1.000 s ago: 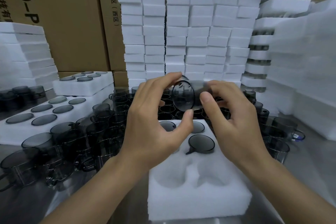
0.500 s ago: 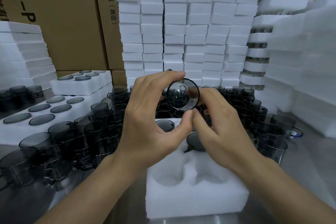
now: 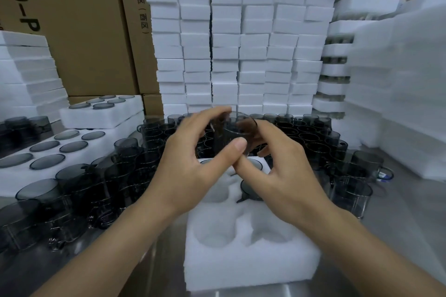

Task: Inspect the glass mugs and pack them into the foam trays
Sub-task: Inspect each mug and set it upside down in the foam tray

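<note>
Both hands hold one smoky grey glass mug (image 3: pixel 235 131) up above the white foam tray (image 3: pixel 248 255) in front of me. My left hand (image 3: pixel 193 164) curls round the mug, fingers over its top and thumb under it. My right hand (image 3: pixel 282 171) grips it from the right, fingers partly behind the glass. The mug is blurred with motion. Two mugs (image 3: pixel 251 189) sit in the tray's far pockets, partly hidden by my hands; its two near pockets are bare foam.
Several loose grey mugs (image 3: pixel 79 190) crowd the table left, behind and right of the tray. Filled foam trays (image 3: pixel 79 147) lie at the left. Stacks of white foam (image 3: pixel 239 43) and cardboard boxes (image 3: pixel 72 26) wall the back; more foam stacks stand at the right (image 3: pixel 398 79).
The mug has been turned in my hands, from its round end facing me to tilted and blurred. Both hands have shifted round it and stay above the tray.
</note>
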The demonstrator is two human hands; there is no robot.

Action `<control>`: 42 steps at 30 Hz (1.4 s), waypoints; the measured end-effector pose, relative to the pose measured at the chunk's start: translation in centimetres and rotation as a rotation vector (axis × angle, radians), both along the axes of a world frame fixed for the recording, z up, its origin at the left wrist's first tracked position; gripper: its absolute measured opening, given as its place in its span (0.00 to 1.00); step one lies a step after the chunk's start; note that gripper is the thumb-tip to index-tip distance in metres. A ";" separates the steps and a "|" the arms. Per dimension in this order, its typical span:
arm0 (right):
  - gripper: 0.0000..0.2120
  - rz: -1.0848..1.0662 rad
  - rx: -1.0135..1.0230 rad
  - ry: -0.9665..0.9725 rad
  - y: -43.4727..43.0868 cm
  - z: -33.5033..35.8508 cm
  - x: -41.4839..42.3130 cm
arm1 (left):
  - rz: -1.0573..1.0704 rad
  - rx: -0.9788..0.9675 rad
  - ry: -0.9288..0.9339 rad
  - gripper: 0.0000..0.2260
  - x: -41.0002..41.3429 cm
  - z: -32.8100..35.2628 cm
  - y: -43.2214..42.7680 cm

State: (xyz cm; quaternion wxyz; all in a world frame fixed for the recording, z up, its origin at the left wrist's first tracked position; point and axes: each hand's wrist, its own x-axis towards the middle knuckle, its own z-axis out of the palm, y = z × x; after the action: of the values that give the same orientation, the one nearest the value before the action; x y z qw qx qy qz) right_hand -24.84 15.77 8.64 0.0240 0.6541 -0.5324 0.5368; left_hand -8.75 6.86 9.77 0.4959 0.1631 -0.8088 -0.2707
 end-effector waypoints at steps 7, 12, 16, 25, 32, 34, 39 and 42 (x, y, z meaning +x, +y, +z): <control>0.19 0.094 0.131 -0.130 -0.1 -0.1 -0.9 | -0.242 0.389 -0.128 0.16 0.8 1.0 -1.6; 0.25 0.134 0.260 -0.130 -0.1 -0.2 -1.2 | -0.225 0.485 -0.119 0.23 0.8 0.6 -2.1; 0.21 0.116 0.235 -0.185 0.0 0.5 -1.5 | -0.226 0.479 -0.133 0.20 0.6 0.6 -1.8; 0.16 0.278 0.518 -0.171 1.0 3.0 -3.6 | -0.376 0.487 -0.230 0.22 0.6 0.5 -2.3; 0.22 0.433 0.768 -0.056 2.4 4.3 -4.5 | -0.351 0.545 0.020 0.25 1.0 1.1 -3.1; 0.22 0.471 0.780 -0.002 2.9 4.8 -4.6 | -0.350 0.534 0.014 0.25 1.0 1.0 -3.1; 0.23 0.503 0.830 0.023 3.7 5.5 -4.8 | -0.345 0.509 -0.017 0.20 0.9 0.9 -2.9; 0.21 0.532 0.841 0.015 3.8 5.6 -4.9 | -0.355 0.502 -0.021 0.22 0.8 0.9 -2.8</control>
State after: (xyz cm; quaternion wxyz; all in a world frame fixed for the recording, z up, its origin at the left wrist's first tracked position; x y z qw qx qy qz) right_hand -29.74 19.55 14.19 -0.3759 0.7242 -0.5171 0.2585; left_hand -7.96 4.08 10.67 0.3766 0.1397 -0.7377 -0.5426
